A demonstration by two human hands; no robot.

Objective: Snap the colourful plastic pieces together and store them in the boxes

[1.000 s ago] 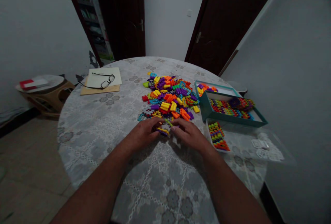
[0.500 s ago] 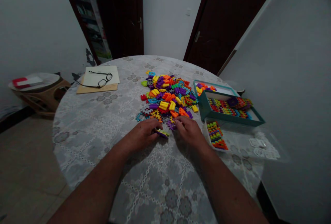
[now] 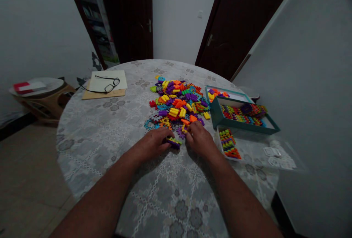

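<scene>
right hand (image 3: 200, 140) crept to pile (image 3: 178, 102) (fingertips hidden).

Dim room, round table, two dark doors.
A round table (image 3: 90, 128) under a pale, flower-patterned cloth fills the middle. A white wall (image 3: 178, 14) stands at 12 o'clock, with a dark wooden door (image 3: 137, 18) at 11 o'clock and a second door (image 3: 242, 22) at 1 o'clock. Cluttered shelves (image 3: 93, 14) show at 10 o'clock. A low wooden stool (image 3: 46, 102) sits at 9 o'clock on the beige tiled floor (image 3: 24, 179).
</scene>
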